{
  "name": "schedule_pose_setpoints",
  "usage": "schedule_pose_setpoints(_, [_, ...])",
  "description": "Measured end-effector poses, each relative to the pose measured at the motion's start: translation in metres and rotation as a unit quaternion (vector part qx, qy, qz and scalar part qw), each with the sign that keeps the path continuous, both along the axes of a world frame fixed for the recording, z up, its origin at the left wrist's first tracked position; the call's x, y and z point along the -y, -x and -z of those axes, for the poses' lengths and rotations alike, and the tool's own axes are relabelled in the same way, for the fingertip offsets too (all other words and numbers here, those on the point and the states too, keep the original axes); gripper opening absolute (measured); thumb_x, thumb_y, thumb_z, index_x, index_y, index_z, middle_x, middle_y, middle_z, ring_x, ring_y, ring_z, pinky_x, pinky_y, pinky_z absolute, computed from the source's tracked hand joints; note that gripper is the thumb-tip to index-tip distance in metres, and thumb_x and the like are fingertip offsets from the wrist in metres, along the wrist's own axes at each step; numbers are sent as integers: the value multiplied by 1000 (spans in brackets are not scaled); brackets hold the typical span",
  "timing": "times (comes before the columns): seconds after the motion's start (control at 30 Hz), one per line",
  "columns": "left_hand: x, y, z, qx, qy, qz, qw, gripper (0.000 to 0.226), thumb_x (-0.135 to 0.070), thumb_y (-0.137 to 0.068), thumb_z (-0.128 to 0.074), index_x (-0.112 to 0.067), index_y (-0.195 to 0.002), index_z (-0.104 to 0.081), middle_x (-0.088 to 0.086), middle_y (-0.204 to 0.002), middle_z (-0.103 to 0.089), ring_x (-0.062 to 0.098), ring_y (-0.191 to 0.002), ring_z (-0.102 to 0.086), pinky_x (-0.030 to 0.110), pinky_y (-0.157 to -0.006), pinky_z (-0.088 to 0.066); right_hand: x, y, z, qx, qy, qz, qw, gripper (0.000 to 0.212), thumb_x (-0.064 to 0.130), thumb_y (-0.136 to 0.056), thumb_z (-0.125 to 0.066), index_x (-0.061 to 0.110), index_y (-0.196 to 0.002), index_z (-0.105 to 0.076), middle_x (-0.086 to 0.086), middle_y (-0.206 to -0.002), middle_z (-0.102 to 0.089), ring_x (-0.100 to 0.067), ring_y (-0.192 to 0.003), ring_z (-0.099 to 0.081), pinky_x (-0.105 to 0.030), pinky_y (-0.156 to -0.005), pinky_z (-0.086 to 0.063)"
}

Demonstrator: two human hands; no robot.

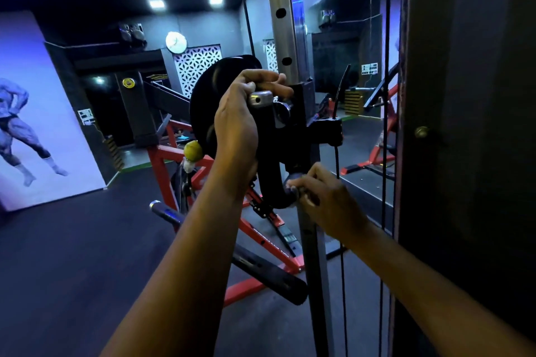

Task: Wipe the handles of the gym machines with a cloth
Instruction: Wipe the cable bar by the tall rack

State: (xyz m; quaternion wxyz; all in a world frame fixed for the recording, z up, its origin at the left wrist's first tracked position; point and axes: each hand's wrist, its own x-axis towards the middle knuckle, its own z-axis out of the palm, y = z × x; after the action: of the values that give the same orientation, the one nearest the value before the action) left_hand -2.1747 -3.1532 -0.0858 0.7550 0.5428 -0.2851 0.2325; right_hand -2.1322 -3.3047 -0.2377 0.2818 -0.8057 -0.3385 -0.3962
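Note:
A black curved handle (268, 182) hangs on the sliding carriage (307, 113) of a silver upright post with holes (285, 23). My left hand (237, 124) grips the handle's upper end, fingers curled over it beside a silver pin knob (259, 99). Lower down, my right hand (322, 197) pinches a small pale wad that looks like cloth (291, 189) against the handle's bottom end. Most of the cloth is hidden under the fingers.
A black pulley disc (207, 95) sits behind my left hand, with a yellow ball stopper (193, 151) below it. Black cables (338, 162) run down beside the post. A red-framed machine (165, 159) with black padded bars (269, 272) stands behind. A dark panel (464, 124) is close on the right.

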Motion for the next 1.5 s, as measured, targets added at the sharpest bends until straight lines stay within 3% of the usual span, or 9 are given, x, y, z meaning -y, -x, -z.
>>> schedule_pose_setpoints(0.27, [-1, 2, -1, 7, -24, -17, 1000, 36, -11, -105, -30, -8, -102, -66, 22, -103, -74, 28, -108, -71, 36, -93, -56, 3, -26, -29, 25, 151, 160, 975, 15, 16, -98, -60, 13, -110, -68, -6, -102, -50, -11, -62, -51, -22, -45, -48])
schedule_pose_setpoints(0.47, [-31, 14, 52, 12, -76, -69, 995, 34, -32, -112, -29, -30, -132, -57, -4, -135, -65, 12, -127, -60, 42, -108, -48, 3, -14, -48, -92, 130, 21, 987, 18, 2, -97, -55, 12, -104, -68, 10, -106, -50, 0, -92, -56, -19, -81, -51])
schedule_pose_setpoints(0.67, [-56, -14, 107, -277, 2, -1, 961, 31, 1, -108, -34, -18, -111, -58, 12, -109, -66, 9, -77, -67, 25, -74, -49, -14, -13, -89, 3, 284, 29, 958, 18, -9, -72, -60, 2, -80, -71, -13, -87, -69, -13, -82, -60, -19, -72, -50])
schedule_pose_setpoints(0.83, [-49, -35, 113, -359, -12, 93, 929, 34, 9, -103, -29, -9, -118, -54, 11, -101, -65, 14, -79, -62, 26, -72, -44, -3, -63, -76, -97, 420, 189, 882, 21, 11, -88, -52, 7, -99, -69, -10, -101, -67, -33, -94, -65, -44, -78, -56])
schedule_pose_setpoints(1.03, [-48, -34, 131, -392, -19, 182, 901, 24, 3, -104, -45, -15, -103, -61, 7, -93, -61, 13, -72, -56, 25, -62, -47, -39, 4, -100, -278, 233, 240, 900, 18, 9, -90, -57, -5, -97, -66, -10, -80, -60, -25, -70, -54, -27, -72, -52])
schedule_pose_setpoints(1.1, [-48, -33, 132, -395, -7, 210, 894, 24, 0, -104, -47, -17, -98, -62, 7, -87, -58, 16, -70, -51, 28, -62, -40, -35, 14, -94, -283, 176, 219, 917, 19, 10, -86, -58, -7, -90, -64, -19, -83, -63, -38, -75, -58, -42, -76, -54])
schedule_pose_setpoints(1.2, [-47, -30, 135, -392, 16, 232, 890, 37, 11, -101, -39, -17, -99, -63, -7, -76, -74, 11, -71, -64, 25, -65, -50, -33, 42, -84, -293, 30, 211, 932, 18, 3, -91, -67, 19, -86, -75, -16, -92, -72, -30, -87, -71, -40, -75, -60])
schedule_pose_setpoints(1.37, [-50, -22, 146, -338, -31, 206, 918, 38, 1, -101, -54, -31, -120, -62, -11, -107, -73, 3, -92, -68, 25, -84, -53, -58, 86, -70, -191, -349, 128, 909, 24, -1, -94, -64, 14, -111, -70, -2, -101, -77, -12, -93, -73, -23, -74, -56])
schedule_pose_setpoints(1.5, [-62, -17, 132, -210, -87, 180, 957, 53, -1, -94, -49, -46, -121, -59, -18, -128, -63, 1, -124, -57, 34, -110, -47, -83, 120, -95, 39, -277, 240, 930, 25, -2, -91, -68, 17, -107, -72, 4, -103, -74, -6, -98, -70, -18, -84, -52])
